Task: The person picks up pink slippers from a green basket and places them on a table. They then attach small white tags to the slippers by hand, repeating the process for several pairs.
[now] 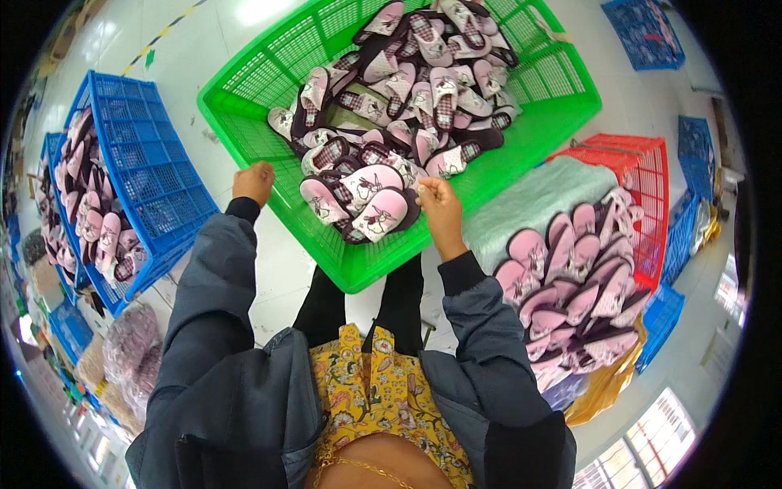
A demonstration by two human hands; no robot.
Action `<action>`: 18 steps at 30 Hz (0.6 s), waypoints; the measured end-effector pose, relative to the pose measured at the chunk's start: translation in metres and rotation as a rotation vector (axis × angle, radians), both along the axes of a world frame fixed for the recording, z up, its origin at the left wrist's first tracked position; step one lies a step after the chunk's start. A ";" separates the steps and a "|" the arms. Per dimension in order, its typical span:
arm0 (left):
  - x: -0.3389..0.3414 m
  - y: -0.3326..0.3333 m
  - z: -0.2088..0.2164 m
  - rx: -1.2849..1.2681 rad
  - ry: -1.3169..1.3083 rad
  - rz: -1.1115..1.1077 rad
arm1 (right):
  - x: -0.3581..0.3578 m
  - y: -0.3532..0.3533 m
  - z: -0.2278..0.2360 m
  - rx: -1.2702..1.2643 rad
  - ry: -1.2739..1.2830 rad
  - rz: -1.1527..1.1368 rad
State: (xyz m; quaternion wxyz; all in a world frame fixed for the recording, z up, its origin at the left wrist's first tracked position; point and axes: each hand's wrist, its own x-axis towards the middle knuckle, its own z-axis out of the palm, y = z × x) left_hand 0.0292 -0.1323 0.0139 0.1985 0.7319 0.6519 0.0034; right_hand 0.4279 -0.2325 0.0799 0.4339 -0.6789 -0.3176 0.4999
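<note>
In front of me a large green plastic crate (350, 273) holds a heap of pink slippers (381, 213) with dark soles, checked linings and a printed animal figure. My left hand (254, 182) is closed just outside the crate's left edge, with nothing showing in it. Over the near right part of the crate, my right hand (441, 213) has thumb and fingers pinched together beside the nearest slippers. Whatever may be between those fingertips is too small to make out.
A blue crate (147, 155) of similar slippers stands tilted at the left. To the right, more pink slippers (582, 269) lie stacked beside a pale green sheet (538, 204) and a red crate (652, 212). Clear plastic bags (134, 346) sit at lower left.
</note>
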 end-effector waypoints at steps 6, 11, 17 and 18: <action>-0.021 0.051 -0.018 0.250 -0.004 -0.138 | -0.008 0.095 -0.124 0.023 -0.106 0.188; 0.001 0.073 -0.008 0.236 0.059 -0.075 | -0.012 0.170 -0.225 0.118 -0.385 0.379; 0.004 0.077 -0.010 0.237 0.084 -0.050 | -0.014 0.242 -0.351 0.213 -0.648 0.589; 0.004 0.078 -0.010 0.230 0.095 -0.052 | -0.017 0.252 -0.369 0.158 -0.690 0.649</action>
